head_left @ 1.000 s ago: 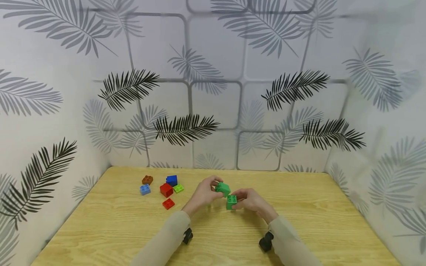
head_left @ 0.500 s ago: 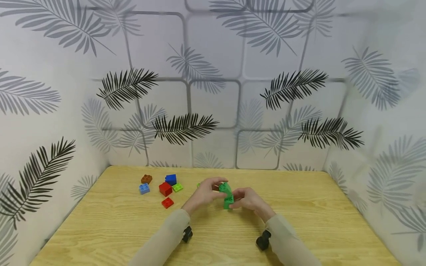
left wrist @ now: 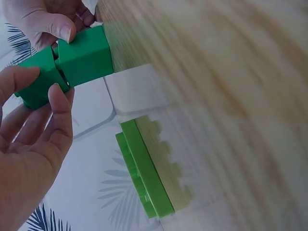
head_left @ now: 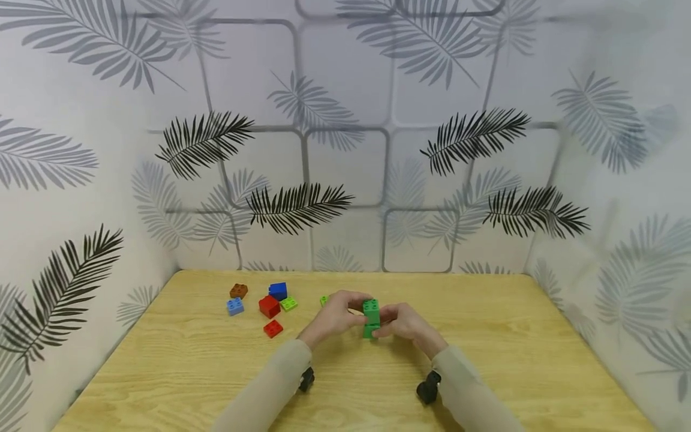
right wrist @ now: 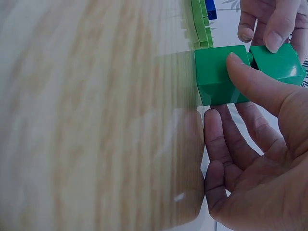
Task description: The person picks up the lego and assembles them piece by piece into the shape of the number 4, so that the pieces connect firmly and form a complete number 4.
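Observation:
Two green toy building blocks meet one above the other in front of the person. The left hand [head_left: 336,316] pinches the upper green block [head_left: 370,308] between thumb and fingers, its studs facing up. Below it, the lower green block [head_left: 369,332] stands on the table, held by the right hand [head_left: 408,324] from the right. Both wrist views show a thin, slightly slanted gap between the blocks, with the lower block's studs [right wrist: 250,57] just visible in it. The right thumb [right wrist: 260,84] lies along the lower block's side; other right fingers are behind it.
On the wooden table [head_left: 475,348], a lime building block [left wrist: 147,168] lies just beyond the left hand. Farther left are a red block [head_left: 270,306], a flat red one [head_left: 273,328], and blue [head_left: 278,291], light blue [head_left: 234,306], brown [head_left: 239,291] and lime [head_left: 288,303] ones.
The left hand has brought the upper green block right and turned it from tilted to upright over the lower one. The right hand keeps its hold. The lime block behind the left hand has come into sight.

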`<state>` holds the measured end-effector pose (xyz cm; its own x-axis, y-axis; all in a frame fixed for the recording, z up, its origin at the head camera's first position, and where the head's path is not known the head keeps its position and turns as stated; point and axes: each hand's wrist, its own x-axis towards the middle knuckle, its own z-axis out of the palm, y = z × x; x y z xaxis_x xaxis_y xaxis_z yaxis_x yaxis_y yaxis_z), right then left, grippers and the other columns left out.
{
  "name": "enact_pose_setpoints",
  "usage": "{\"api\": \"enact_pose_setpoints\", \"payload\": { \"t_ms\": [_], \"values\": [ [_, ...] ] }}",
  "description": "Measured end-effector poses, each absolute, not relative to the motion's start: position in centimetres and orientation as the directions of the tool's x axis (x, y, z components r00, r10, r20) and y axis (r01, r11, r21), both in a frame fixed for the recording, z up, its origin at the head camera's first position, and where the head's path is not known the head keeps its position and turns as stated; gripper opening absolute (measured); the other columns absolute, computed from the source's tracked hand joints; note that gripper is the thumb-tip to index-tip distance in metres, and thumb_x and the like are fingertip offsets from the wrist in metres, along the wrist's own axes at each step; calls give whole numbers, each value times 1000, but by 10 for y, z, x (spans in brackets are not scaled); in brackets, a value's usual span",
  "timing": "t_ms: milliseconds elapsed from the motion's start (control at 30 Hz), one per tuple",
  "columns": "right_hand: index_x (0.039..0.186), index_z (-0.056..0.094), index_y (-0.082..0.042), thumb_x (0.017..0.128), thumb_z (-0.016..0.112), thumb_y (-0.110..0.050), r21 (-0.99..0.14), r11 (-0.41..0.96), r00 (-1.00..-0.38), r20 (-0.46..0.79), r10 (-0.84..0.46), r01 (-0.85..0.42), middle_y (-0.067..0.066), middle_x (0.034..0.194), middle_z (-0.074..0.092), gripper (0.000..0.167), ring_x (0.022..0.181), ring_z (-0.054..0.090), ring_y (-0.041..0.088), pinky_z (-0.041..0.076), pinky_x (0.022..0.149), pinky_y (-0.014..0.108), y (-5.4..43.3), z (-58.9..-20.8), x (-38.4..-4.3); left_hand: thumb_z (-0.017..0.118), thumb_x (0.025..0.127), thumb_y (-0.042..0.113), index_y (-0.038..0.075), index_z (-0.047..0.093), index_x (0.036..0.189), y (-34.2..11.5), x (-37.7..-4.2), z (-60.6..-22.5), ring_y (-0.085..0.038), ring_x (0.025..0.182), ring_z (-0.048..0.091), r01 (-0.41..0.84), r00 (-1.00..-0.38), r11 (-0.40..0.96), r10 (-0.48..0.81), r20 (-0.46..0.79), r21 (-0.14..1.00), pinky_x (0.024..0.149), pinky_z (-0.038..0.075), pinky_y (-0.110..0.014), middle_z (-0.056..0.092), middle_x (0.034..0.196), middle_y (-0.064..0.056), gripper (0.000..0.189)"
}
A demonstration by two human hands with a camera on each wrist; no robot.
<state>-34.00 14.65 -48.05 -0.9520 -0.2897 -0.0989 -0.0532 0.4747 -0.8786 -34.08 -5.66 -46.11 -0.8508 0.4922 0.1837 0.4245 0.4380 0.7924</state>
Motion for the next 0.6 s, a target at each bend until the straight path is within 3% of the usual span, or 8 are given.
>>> {"api": "enact_pose_setpoints", "payload": {
  "t_ms": [133,367,600],
  "values": [
    [108,72,-2,76,82,-7,-874,485,-953,-114,-280,-38,5,99,73,33,85,65,13,51,89,38,145,-479,-341,72,90,13,17,66,125,-60,-342,-461,-17,105,65,459,-833,443,517,198,770,93,51,-42,70,113,2,36],
    [104,73,-4,77,82,-7,-875,482,-953,-112,-281,-39,3,96,73,29,88,63,14,48,93,43,141,-478,-343,74,88,18,19,67,120,-63,-342,-459,-20,105,64,459,-832,444,517,198,770,95,49,-46,70,110,3,33],
    [107,72,-4,78,82,-9,-866,495,-945,-99,-312,-73,3,97,72,31,87,63,13,50,86,36,142,-479,-341,77,86,21,16,69,121,-63,-343,-459,-12,98,67,439,-841,450,510,180,777,88,54,-34,72,109,2,37]
  ]
}}
